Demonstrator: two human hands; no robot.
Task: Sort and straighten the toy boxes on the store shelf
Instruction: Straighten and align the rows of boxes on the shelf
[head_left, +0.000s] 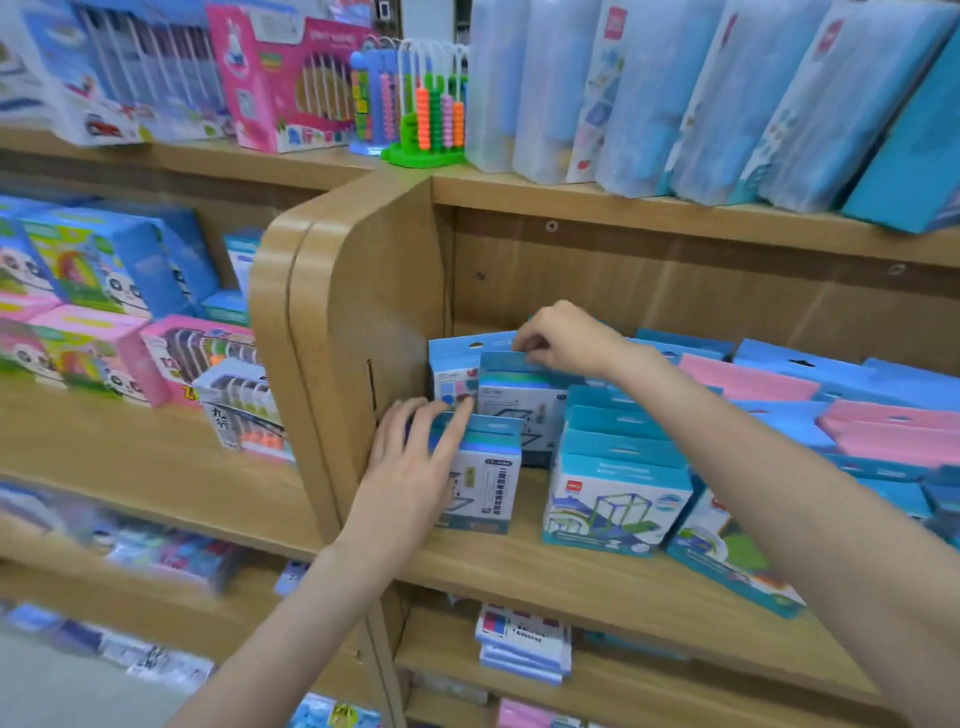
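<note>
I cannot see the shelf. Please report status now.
Left hand flat against front box. Right hand pinching tab of box behind. Nothing blocking.

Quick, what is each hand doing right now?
Left hand: open, straight fingers resting on the front toy box.
Right hand: pinching the top flap of the rear toy box.

Shelf board (519, 571) and side panel (363, 322) – pale wood-grain laminate, smooth, matt, faint sheen at rounded edge. Small box (485, 488) near left – printed card, glossy face; box behind it (519, 400) same glossy card. Row of blue boxes (618, 499) at centre – card, slight gloss. Pink packs (883, 431) far right – flat matt card. Abacus (431, 114) on upper shelf – shiny coloured plastic beads, thin rods. Tall packs (675, 93) upper right – frosted translucent plastic, soft sheen.
</note>
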